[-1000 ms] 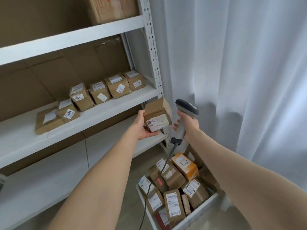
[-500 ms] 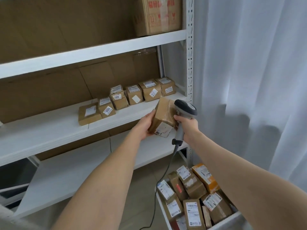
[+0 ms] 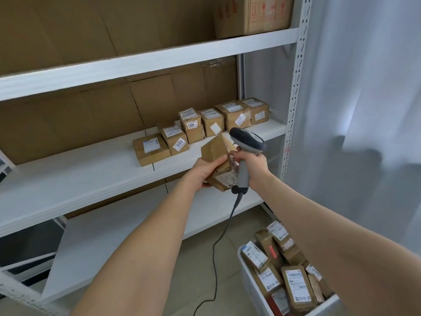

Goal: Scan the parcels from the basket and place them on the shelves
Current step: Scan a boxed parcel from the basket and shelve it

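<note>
1. Position. I hold the small brown cardboard parcel (image 3: 216, 151) in the air, just in front of the white middle shelf (image 3: 91, 174), near its right end. It is tilted and touches nothing but my hands.

2. Grip. The fingers (image 3: 218, 161) of my left hand (image 3: 205, 172) are curled round the parcel's near side and grasp it. My right hand (image 3: 252, 165) is clenched on the handle of the grey handheld barcode scanner (image 3: 247, 140), whose head sits just above the parcel. One right fingertip touches the parcel's upper edge.

3. Handling. The parcel looks light, as one hand carries it. The cardboard is stiff and matt, so slip is unlikely. Its lower corner looks scuffed and taped. Take hold across two opposite flat faces, clear of the label.

4. Writing. The parcel's white label (image 3: 225, 177) faces down and toward me and is too blurred to read. In the row of brown cardboard parcels (image 3: 211, 122) on the middle shelf, two stickers read "3003" (image 3: 179, 143) and "4001" (image 3: 191, 125). The large brown carton (image 3: 252, 14) on the board above the middle shelf bears red handling symbols. Its text is illegible.

5. Supply. The white plastic basket (image 3: 245, 270) stands on the floor below and right of the middle shelf. It is full of labelled parcels.
</note>
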Available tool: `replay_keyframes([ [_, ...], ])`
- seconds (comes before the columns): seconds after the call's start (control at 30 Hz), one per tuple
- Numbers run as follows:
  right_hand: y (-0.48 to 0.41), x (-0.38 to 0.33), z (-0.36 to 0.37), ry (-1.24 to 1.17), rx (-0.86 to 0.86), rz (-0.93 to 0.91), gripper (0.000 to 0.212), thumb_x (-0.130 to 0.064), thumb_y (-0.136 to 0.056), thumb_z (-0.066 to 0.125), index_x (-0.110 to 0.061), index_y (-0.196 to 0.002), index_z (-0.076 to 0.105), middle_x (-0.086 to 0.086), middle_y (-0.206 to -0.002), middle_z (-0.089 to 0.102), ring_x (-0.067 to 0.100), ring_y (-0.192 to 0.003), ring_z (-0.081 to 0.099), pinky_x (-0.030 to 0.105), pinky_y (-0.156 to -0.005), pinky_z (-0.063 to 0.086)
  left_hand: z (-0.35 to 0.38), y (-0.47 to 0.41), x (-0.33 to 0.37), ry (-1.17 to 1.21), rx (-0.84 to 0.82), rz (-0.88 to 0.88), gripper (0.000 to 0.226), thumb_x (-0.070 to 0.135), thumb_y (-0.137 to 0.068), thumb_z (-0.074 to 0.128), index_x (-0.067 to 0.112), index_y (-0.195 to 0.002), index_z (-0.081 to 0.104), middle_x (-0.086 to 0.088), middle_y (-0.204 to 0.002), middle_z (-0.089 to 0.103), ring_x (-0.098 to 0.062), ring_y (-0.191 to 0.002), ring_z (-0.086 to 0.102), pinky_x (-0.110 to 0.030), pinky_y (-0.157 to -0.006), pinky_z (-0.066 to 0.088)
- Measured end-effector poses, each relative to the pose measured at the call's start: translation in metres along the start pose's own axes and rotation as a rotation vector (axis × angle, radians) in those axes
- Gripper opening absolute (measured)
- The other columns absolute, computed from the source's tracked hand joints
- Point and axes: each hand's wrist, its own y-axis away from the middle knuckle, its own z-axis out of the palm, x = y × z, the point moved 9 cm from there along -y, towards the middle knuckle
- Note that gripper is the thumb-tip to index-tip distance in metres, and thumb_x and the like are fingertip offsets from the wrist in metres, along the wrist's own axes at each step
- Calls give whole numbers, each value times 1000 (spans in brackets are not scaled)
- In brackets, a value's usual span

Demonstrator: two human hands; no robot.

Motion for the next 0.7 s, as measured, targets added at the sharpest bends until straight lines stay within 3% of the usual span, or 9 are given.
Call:
replay_keyframes([
  [0.2,-8,7,23,-56,-13,-9,24,-16,-79,77,-20,-98,64,11,-107,64,28,-101,61,49,-88,54,-22,-14,-6,-2,-2,-26,93,52,-61,83,25,-135,34,-8,-119,58,-26,-101,61,-44,-82,57],
  [0.33,-23,11,27,-43,-23,-7,27,-17,-80,77,-20,-103,63,8,-104,63,26,-99,61,47,-87,54,-20,-28,-8,-2,1,-46,93,51,-59,84,27,-133,33,-7,-119,58,-25,-99,62,-44,-78,58],
  [0.43,-39,9,29,-54,-35,1,24,-13,-79,77,-21,-96,62,8,-103,64,27,-99,62,47,-87,55,-20,-42,-8,23,18,-55,94,45,-58,86,23,-134,35,-8,-117,60,-26,-100,62,-45,-83,57],
  [0.57,-67,2,19,-129,-2,9,28,-1,-81,69,-9,-107,62,11,-91,65,25,-83,64,38,-72,58,-27,-64,3,130,54,-58,69,31,-73,77,19,-131,42,-8,-113,63,-26,-101,62,-46,-87,55],
  [0.7,-90,-6,9,-122,7,12,24,0,-82,67,-9,-103,61,14,-95,64,26,-84,62,40,-77,57,-39,-82,20,281,79,-29,47,16,-82,66,15,-126,50,-10,-108,67,-26,-96,64,-43,-81,55],
])
